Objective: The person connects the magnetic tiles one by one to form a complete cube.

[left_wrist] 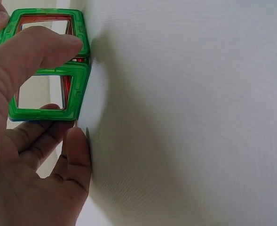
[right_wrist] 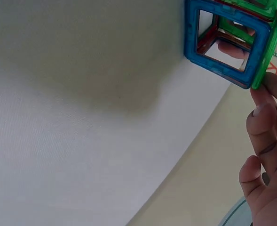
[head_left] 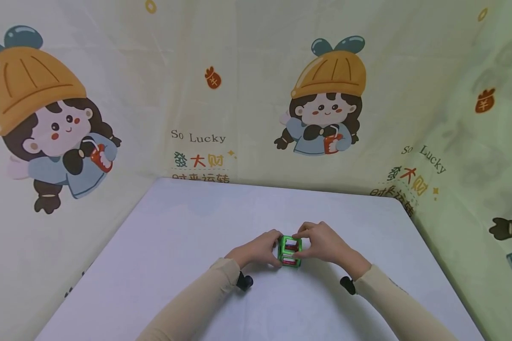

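Both hands hold a small box of magnetic tiles [head_left: 291, 252] low over the middle of the table. Its open-centred tiles are green, blue and red. My left hand [head_left: 258, 248] grips the left side; in the left wrist view its thumb [left_wrist: 39, 44] lies across a green tile [left_wrist: 44, 114], with fingers at the far edge. My right hand [head_left: 324, 242] pinches the right side between thumb and fingers. In the right wrist view a blue tile [right_wrist: 218, 70] faces the camera, and fingertips [right_wrist: 263, 117] reach the green edge beside it. The box's underside is hidden.
The white tabletop [head_left: 187, 213] stretches around the hands. Behind and beside it hangs a pale cloth [head_left: 256, 94] printed with cartoon figures and lettering. Black wrist pieces [head_left: 245, 281] show at both beige sleeves [head_left: 196, 303].
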Demonstrator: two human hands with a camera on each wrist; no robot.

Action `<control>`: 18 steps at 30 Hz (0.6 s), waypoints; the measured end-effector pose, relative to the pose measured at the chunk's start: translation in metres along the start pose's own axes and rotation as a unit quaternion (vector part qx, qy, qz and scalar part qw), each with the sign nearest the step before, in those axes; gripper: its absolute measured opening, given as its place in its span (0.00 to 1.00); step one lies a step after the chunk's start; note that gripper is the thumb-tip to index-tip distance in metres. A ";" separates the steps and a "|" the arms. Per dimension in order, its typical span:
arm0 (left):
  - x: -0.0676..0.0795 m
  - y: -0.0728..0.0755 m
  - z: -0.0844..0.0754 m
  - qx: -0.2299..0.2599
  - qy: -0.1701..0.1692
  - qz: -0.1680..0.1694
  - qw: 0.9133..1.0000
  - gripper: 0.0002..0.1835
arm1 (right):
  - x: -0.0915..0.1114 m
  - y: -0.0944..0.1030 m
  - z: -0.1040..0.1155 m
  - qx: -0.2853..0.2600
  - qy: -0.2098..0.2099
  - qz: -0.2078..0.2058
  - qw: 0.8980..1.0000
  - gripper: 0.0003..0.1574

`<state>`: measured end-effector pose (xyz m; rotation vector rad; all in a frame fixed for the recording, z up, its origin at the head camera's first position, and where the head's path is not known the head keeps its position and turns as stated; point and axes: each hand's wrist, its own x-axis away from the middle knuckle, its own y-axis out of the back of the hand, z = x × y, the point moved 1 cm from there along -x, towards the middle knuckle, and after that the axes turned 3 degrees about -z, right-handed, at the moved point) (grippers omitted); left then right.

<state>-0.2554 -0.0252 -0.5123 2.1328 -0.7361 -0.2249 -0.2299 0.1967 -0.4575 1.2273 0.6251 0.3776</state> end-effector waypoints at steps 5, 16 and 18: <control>0.001 -0.001 0.000 -0.004 0.001 0.004 1.000 0.38 | 0.002 -0.002 -0.003 -0.006 0.003 0.007 1.000 0.34; -0.002 0.000 0.000 -0.020 0.002 0.011 1.000 0.39 | 0.002 -0.001 -0.007 -0.051 0.012 0.015 0.998 0.37; -0.003 0.004 -0.001 -0.029 0.003 0.023 0.999 0.42 | 0.002 0.000 -0.012 -0.047 -0.006 0.019 0.999 0.39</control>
